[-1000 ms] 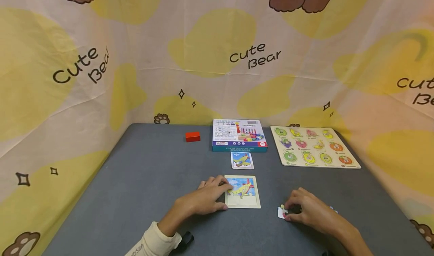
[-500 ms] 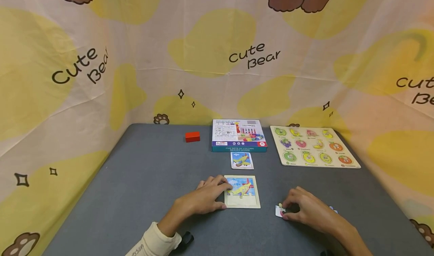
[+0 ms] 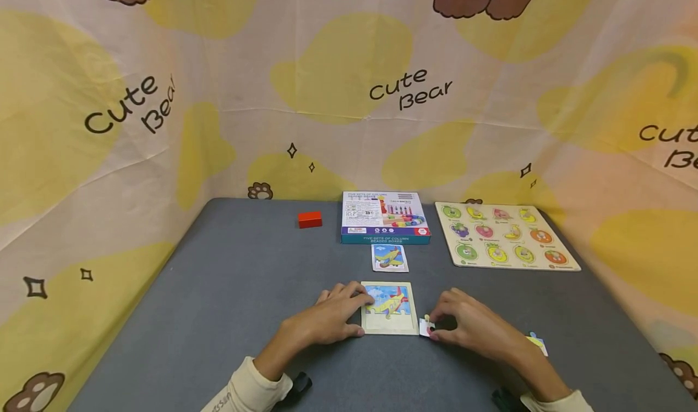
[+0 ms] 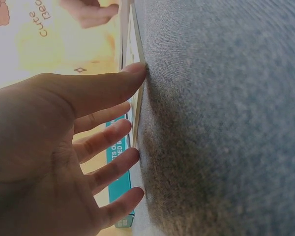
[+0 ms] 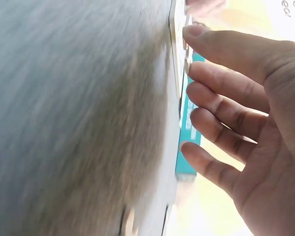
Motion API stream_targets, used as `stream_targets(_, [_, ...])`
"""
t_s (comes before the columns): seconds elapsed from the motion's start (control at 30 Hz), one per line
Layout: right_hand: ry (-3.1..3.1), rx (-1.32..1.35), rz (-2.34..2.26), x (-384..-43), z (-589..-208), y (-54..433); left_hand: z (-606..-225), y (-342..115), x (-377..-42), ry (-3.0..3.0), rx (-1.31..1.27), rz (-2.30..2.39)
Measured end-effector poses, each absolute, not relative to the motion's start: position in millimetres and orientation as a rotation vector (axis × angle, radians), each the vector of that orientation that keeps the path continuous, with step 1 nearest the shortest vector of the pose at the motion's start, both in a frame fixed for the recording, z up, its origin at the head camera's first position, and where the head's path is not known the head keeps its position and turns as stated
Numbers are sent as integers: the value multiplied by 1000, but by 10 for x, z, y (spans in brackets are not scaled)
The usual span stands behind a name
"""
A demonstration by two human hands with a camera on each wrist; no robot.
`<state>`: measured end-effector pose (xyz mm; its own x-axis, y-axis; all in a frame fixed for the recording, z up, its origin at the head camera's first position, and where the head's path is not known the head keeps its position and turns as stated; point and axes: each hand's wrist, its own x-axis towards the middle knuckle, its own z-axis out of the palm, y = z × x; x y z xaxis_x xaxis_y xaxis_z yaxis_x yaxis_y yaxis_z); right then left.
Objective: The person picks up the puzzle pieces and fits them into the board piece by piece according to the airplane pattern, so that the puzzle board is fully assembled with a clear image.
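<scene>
My left hand (image 3: 329, 320) rests at the left side of a wooden jigsaw puzzle tray (image 3: 389, 325), one finger on the picture and the thumb at the lower left edge. The tray's upper part holds a yellow airplane picture; its lower strip shows bare wood. Just off its right edge, my right hand (image 3: 470, 322) pinches a white jigsaw piece (image 3: 423, 328) with pink and yellow marks between thumb and fingers. In the left wrist view the thumb (image 4: 132, 73) touches the tray's edge, fingers extended. The right wrist view mostly hides the piece behind the thumb (image 5: 206, 37).
A yellow and blue puzzle piece (image 3: 537, 342) lies beyond the right forearm. Behind the tray are an airplane card (image 3: 389, 259) and a beaded-set box (image 3: 385, 218). A fruit board (image 3: 507, 237) lies at back right, a red block (image 3: 309, 220) at back left.
My right hand has slid the pinched piece left, up close to the tray's right edge, uncovering more of the other piece behind the forearm. My left hand and the tray stay put.
</scene>
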<state>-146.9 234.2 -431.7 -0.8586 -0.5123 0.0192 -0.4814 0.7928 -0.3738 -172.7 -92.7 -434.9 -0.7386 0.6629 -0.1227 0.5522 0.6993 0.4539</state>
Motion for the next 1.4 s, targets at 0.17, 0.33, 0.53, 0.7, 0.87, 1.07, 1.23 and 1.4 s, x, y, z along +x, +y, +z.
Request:
stream_targets(0.17, [2898, -842, -568, -1571, -4327, 2168, -4343, -924, -1726, 2632, 960, 584])
stream_targets(0.33, [2895, -923, -590, -1663, -4342, 1989, -4346, -917, -1731, 2638, 962, 575])
stream_targets(0.53, [2863, -1012, -580, -1722, -4369, 1771, -4350, -916, -1736, 2635, 972, 570])
stream_targets(0.7, [2826, -1044, -586, -1750, -4384, 1634, -4347, -918, -1732, 2630, 969, 575])
stream_targets(0.87, [2824, -1100, -604, -1765, -4372, 1541, -4352, -925, -1735, 2634, 971, 594])
stream_targets(1.07, [2812, -1110, -593, -1778, -4361, 1475, -4354, -934, -1744, 2635, 985, 602])
stream_targets(1.23, [2804, -1083, -577, -1780, -4360, 1457, -4352, -931, -1743, 2636, 994, 594])
stream_targets(1.4, [2788, -1054, -587, -1782, -4370, 1453, -4355, -930, -1742, 2642, 994, 584])
